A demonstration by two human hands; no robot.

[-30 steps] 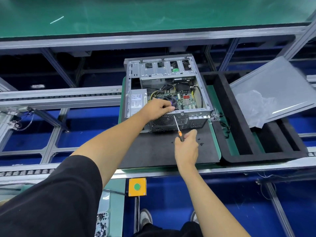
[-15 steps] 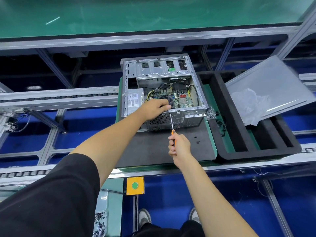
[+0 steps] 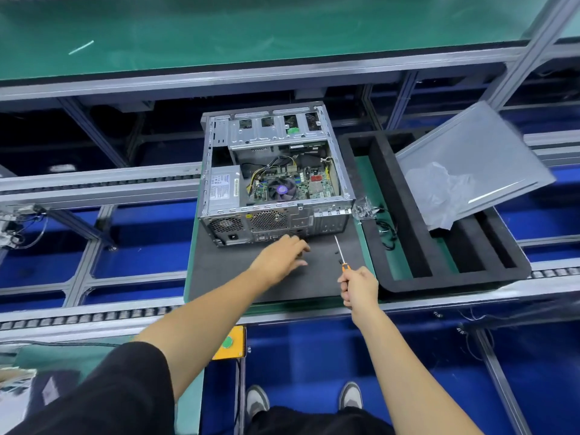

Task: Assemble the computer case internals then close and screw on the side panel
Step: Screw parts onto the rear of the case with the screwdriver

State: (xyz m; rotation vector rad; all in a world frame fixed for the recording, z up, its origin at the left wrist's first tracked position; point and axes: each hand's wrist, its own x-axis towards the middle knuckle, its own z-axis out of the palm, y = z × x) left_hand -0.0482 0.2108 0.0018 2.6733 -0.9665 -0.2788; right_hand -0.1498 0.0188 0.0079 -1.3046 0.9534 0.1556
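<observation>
an open computer case [image 3: 276,180] is lying on a dark mat [image 3: 238,277]. the right hand [image 3: 359,288] is gripping a screwdriver [image 3: 340,252] near it; the left hand [image 3: 282,257], fingers loose, is reaching beside small screws [image 3: 338,257].

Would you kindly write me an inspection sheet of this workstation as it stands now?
Surface: dark mat, case on it.
Job's things: computer case open, side panel leaning on the foam tray; loose screws on mat.
Clutter: plastic wrap on the panel.
Hands: left hand open, reaching over mat; right hand grips screwdriver.
Cables: black cable in tray.
Surroundings: conveyor rails, yellow button box.
</observation>
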